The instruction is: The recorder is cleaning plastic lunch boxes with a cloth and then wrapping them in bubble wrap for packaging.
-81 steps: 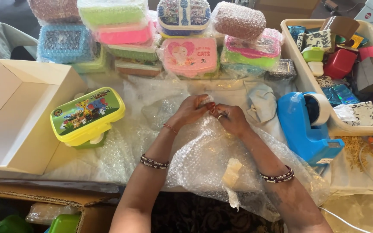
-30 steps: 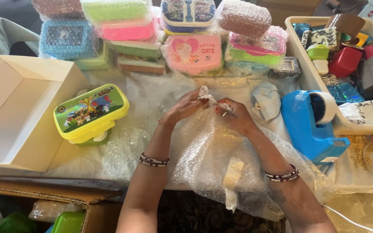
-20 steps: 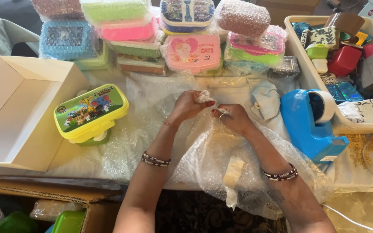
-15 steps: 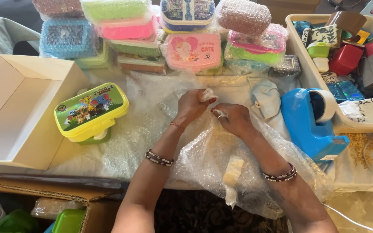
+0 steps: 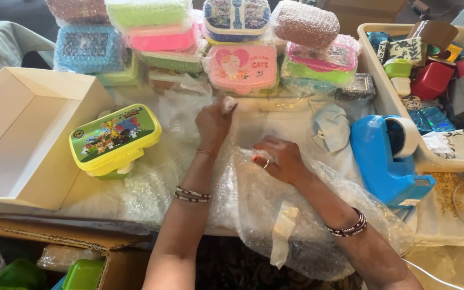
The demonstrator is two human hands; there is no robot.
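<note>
1. The bubble wrap sheet [image 5: 275, 209] lies across the near middle of the table and spills over its near edge, so both hands can work it flat.
2. The left hand [image 5: 214, 119] reaches farther in, fingers pinched shut on a small whitish scrap that looks like tape or a wrap corner; I cannot tell which.
3. The right hand [image 5: 276, 159] rests curled on the wrap just right of it, pressing the sheet down, fingers bent but clasping nothing clearly.
4. A strip of pale tape [image 5: 283, 233] hangs on the wrap's near fold.
5. Left, a yellow lunch box [image 5: 115, 139] with a green cartoon lid sits beside an open white carton [image 5: 25, 134].
6. Right, a blue tape dispenser [image 5: 389, 158] stands within reach.
7. Far, wrapped boxes [image 5: 243, 67] in pink, green and blue are stacked in rows.
</note>
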